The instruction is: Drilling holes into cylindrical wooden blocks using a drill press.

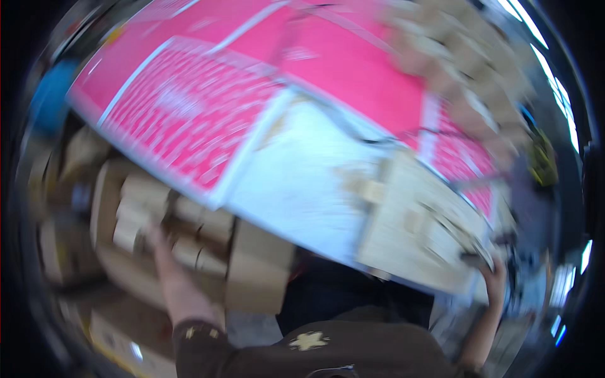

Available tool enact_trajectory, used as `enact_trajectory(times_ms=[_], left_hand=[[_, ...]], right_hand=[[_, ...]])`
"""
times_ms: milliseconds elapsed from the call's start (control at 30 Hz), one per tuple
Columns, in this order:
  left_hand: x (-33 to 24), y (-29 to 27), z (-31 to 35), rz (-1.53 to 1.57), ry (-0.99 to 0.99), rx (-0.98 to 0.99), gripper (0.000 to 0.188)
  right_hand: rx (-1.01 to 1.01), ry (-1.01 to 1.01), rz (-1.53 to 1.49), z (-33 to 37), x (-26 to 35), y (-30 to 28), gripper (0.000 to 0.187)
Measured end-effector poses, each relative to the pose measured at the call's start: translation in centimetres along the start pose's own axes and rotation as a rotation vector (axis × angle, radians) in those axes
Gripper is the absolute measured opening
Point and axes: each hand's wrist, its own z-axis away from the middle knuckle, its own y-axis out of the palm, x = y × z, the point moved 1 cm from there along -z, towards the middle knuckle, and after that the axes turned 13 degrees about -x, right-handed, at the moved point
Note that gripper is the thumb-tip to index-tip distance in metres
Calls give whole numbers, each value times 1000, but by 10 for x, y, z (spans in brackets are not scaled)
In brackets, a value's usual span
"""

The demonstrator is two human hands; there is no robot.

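Observation:
My left hand [155, 238] reaches into an open cardboard box [129, 268] at the lower left, touching or just over pale tan blocks [130, 217] stacked inside. Blur smears its fingers, so whether it grips a block is unclear. At the right, my right hand [496, 276] is closed by the near right corner of a light wooden board [394, 236]. A small dark object [472, 258] shows at its fingers, too blurred to name. Thin wooden pieces [441, 220] lie on the board.
The table carries bright pink sheets [353, 69] and a white panel [296, 183]. Tan blocks [463, 69] are piled at its far right. A dark cable [340, 123] crosses the top. More cardboard boxes [66, 252] stand at the left, and a yellow tool [542, 157] is at the right.

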Motion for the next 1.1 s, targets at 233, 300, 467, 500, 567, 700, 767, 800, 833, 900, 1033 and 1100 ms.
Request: enact_trajectory(times_ms=[233, 300, 467, 500, 567, 700, 767, 800, 833, 900, 1033, 1100], left_hand=[[-36, -27, 74, -318, 210, -78, 73], [-50, -8, 145, -211, 178, -42, 74], [-59, -11, 164, -283, 254, -31, 74], [-60, -12, 190, -270, 259, 43, 75], [-58, -23, 259, -255, 273, 183, 77], [-53, -37, 405, -219, 285, 397, 82], [-57, -31, 483, -265, 389, 371, 78], [-59, -43, 519, -265, 409, 343, 73], [-55, -54, 511, -245, 416, 377, 67], [-60, -65, 483, -239, 381, 356, 62], [-62, -108, 564, -250, 442, 196, 53], [-58, -125, 554, -129, 422, 54, 50]], right_hand=[[131, -70, -128, 1, -12, -4, 27], [158, -123, -147, -1, -23, -13, 32], [272, -221, -267, -19, -19, -44, 35], [252, -311, -268, -34, -25, -51, 42], [60, -266, -263, -79, -34, -70, 40], [-225, -280, -149, -203, -84, -80, 32], [-279, -146, -3, -269, -113, -71, 36], [-269, -196, -18, -297, -105, -61, 36], [-372, -117, 80, -324, -95, -54, 42], [-471, 9, 144, -365, -135, -44, 49], [-454, 288, 66, -424, -135, -29, 74], [-543, 337, -5, -435, -133, -14, 74]])
